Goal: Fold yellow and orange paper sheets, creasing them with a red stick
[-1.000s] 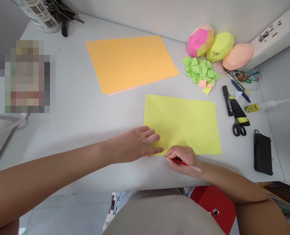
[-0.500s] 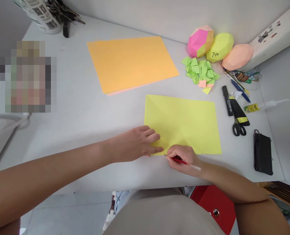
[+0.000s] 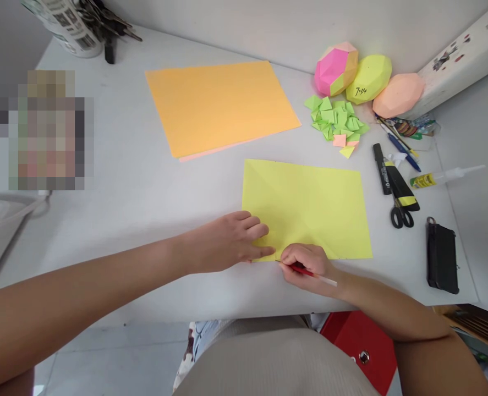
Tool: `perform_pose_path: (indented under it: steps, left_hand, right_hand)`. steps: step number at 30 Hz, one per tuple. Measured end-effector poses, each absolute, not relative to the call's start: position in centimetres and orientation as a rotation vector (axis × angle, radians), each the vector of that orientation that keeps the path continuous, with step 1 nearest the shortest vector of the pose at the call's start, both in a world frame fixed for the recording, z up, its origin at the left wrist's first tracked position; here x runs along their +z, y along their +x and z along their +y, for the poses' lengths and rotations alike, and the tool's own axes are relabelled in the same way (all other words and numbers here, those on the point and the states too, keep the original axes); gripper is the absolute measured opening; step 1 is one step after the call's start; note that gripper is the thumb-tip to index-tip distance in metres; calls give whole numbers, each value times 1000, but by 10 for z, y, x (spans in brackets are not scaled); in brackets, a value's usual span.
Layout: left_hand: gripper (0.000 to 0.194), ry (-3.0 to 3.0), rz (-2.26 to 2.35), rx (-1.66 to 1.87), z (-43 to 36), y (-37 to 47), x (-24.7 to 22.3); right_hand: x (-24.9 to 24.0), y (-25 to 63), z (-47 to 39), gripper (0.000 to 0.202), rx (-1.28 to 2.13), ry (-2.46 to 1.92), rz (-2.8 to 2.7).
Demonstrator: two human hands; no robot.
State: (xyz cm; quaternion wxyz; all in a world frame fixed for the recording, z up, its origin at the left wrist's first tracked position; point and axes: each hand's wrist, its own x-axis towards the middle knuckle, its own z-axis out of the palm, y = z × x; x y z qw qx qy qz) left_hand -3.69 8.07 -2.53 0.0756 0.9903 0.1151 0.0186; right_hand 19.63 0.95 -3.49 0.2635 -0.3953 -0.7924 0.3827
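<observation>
A yellow sheet of paper with faint fold lines lies flat on the white table. My left hand rests on its lower left corner, fingers loosely spread and slightly bent, the thumb or index stretched along the near edge. Just right of it, my right hand is closed round a slim red pen with a whitish rear end. The pen's thin tip meets the sheet's near edge, close to my left fingertip. A small bit of red shows under my left hand; what it is I cannot make out.
Behind lie an orange sheet, a pile of green paper pieces and faceted paper shapes. To the right are a black marker, scissors, a glue bottle and a black case. Keys sit far left.
Both hands, the pen and the paper keep their places. The whole view has shifted very slightly.
</observation>
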Motion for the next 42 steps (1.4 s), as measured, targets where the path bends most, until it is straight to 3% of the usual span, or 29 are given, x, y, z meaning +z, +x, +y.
perform_pose_path:
  steps: [34, 37, 42]
  left_hand:
    - [33, 2966, 339, 46, 80, -36, -26]
    - [34, 2957, 343, 60, 81, -37, -27]
    - [35, 2927, 345, 58, 81, -38, -25]
  right_hand:
    - [-34, 197, 10, 16, 1091, -1062, -2113]
    - [-34, 199, 11, 19, 1233, -1101, -1996]
    - [-38, 204, 23, 20, 1693, -1151, -1316]
